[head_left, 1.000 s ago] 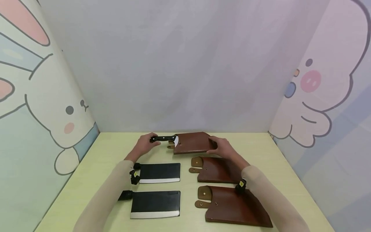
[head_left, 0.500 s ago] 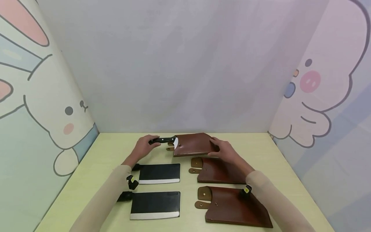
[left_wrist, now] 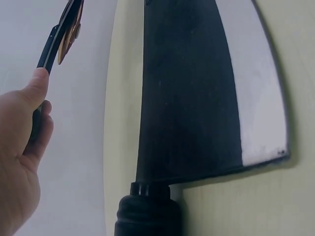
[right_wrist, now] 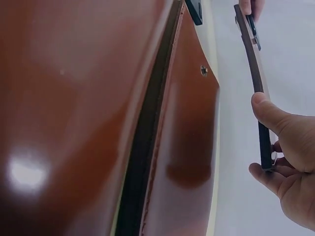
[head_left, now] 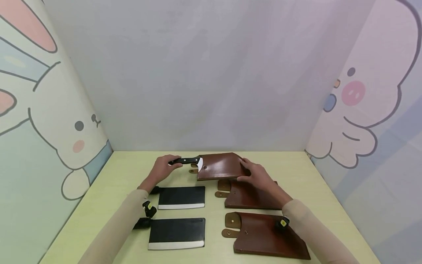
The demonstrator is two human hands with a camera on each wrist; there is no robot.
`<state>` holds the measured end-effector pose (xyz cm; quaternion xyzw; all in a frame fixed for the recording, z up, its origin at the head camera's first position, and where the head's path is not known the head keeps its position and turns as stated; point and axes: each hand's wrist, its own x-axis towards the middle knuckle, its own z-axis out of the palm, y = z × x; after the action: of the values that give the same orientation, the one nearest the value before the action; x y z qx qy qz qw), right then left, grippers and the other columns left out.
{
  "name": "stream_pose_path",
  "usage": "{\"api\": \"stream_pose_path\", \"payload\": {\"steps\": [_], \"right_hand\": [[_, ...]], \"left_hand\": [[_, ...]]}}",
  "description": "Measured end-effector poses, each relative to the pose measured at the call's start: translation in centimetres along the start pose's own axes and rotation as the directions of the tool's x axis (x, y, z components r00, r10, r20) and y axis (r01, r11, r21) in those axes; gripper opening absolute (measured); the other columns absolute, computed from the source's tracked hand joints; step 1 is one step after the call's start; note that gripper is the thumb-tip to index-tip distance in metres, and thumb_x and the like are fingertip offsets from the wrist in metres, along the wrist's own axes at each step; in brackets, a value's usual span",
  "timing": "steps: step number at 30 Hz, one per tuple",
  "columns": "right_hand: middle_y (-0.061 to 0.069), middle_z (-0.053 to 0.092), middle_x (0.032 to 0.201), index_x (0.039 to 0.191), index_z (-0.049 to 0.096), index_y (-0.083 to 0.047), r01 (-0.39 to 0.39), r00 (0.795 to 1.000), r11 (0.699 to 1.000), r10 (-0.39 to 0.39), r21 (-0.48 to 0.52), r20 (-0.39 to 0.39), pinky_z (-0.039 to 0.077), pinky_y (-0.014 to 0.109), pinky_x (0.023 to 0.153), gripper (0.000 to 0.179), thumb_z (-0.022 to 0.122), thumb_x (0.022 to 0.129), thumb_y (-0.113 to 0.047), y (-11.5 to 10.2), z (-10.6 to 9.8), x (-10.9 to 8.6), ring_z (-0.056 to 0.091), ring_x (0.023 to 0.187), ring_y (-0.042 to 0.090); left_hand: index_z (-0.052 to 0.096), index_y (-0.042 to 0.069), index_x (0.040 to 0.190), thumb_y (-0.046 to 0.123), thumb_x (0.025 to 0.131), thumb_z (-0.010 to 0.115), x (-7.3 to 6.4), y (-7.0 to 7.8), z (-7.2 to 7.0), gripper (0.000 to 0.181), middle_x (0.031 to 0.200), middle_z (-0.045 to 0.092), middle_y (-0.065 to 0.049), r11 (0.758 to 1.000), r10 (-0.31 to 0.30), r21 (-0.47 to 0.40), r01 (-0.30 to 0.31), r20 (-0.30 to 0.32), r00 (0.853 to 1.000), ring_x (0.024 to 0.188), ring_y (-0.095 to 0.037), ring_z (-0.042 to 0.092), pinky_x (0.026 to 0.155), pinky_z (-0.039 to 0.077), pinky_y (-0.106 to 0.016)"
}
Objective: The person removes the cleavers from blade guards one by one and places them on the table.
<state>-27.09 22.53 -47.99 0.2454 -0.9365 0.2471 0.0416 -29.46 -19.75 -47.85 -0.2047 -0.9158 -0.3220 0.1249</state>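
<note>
My left hand (head_left: 161,169) grips the black riveted handle of a cleaver (head_left: 187,160) at the back of the table. Its blade is tucked inside a brown leather sheath (head_left: 219,167); only a sliver of steel shows by the handle. My right hand (head_left: 258,176) pinches the sheath's far right end, thumb on one face and fingers on the other, as the right wrist view shows. Cleaver and sheath are held up off the table. Behind the handle, the sheath's snap straps (head_left: 193,168) hang undone. In the left wrist view my left thumb (left_wrist: 37,86) lies along the handle.
Two black-bladed cleavers, a farther one (head_left: 181,196) and a nearer one (head_left: 176,231), lie on the left of the pale table (head_left: 125,165). To the right lie two more brown sheaths, one farther (head_left: 247,198) and one nearer (head_left: 263,234). A grey wall (head_left: 211,91) stands behind.
The sheathed cleaver has come slightly toward me, its right end dipping over the farther lying sheath. My right hand has moved a little right and nearer; both hands keep their hold.
</note>
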Motion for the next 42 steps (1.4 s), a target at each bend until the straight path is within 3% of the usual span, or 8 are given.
{"api": "stream_pose_path", "payload": {"steps": [16, 21, 27, 34, 42], "right_hand": [[0.026, 0.041, 0.157, 0.152, 0.045, 0.0, -0.005, 0.999, 1.0, 0.004, -0.029, -0.04, 0.048, 0.055, 0.103, 0.084, 0.08, 0.088, -0.041, -0.2, 0.3, -0.5, 0.049, 0.137, 0.044], [0.025, 0.042, 0.156, 0.151, 0.046, 0.001, -0.003, 0.998, 0.999, 0.001, -0.038, -0.056, 0.048, 0.055, 0.103, 0.083, 0.081, 0.088, -0.041, 0.1, 0.3, -0.7, 0.05, 0.136, 0.044], [0.025, 0.042, 0.156, 0.15, 0.047, 0.001, 0.005, 0.997, 0.999, -0.008, -0.038, -0.07, 0.047, 0.056, 0.103, 0.083, 0.081, 0.088, -0.041, 0.4, 0.1, -1.1, 0.049, 0.137, 0.045], [0.025, 0.04, 0.157, 0.151, 0.046, 0.001, -0.007, 0.997, 1.0, 0.006, -0.022, -0.071, 0.046, 0.057, 0.104, 0.083, 0.08, 0.088, -0.04, 0.6, -0.1, -1.3, 0.047, 0.138, 0.045], [0.029, 0.039, 0.157, 0.151, 0.045, 0.004, -0.011, 0.998, 1.0, 0.009, -0.016, -0.069, 0.047, 0.057, 0.103, 0.081, 0.08, 0.089, -0.036, 0.5, -0.2, -1.4, 0.048, 0.137, 0.047]], "left_hand": [[0.073, 0.005, 0.126, 0.026, 0.091, 0.078, -0.1, -0.3, 0.1, 0.041, 0.117, 0.074, -0.013, 1.0, 0.008, -0.01, -0.008, -0.004, 1.0, 0.096, -0.026, 0.07, 0.076, 0.053, -0.041], [0.073, 0.004, 0.126, 0.026, 0.09, 0.079, -0.4, -0.5, 0.0, 0.042, 0.117, 0.074, -0.014, 1.0, 0.017, 0.005, -0.017, -0.021, 1.0, 0.097, -0.029, 0.071, 0.077, 0.054, -0.044], [0.073, 0.006, 0.126, 0.028, 0.09, 0.08, -0.6, -0.7, -0.4, 0.043, 0.121, 0.073, -0.016, 1.0, -0.013, 0.004, 0.014, -0.032, 0.999, 0.102, -0.032, 0.072, 0.078, 0.055, -0.044], [0.074, 0.005, 0.125, 0.028, 0.09, 0.08, -0.6, -1.4, -0.6, 0.042, 0.119, 0.074, -0.017, 0.999, -0.034, -0.026, 0.033, -0.039, 0.999, 0.08, -0.02, 0.064, 0.066, 0.046, -0.032], [0.074, 0.004, 0.124, 0.029, 0.09, 0.08, -0.5, -1.6, -0.9, 0.042, 0.118, 0.074, -0.018, 0.999, -0.036, -0.031, 0.035, -0.04, 0.999, 0.076, -0.018, 0.06, 0.064, 0.045, -0.03]]}}
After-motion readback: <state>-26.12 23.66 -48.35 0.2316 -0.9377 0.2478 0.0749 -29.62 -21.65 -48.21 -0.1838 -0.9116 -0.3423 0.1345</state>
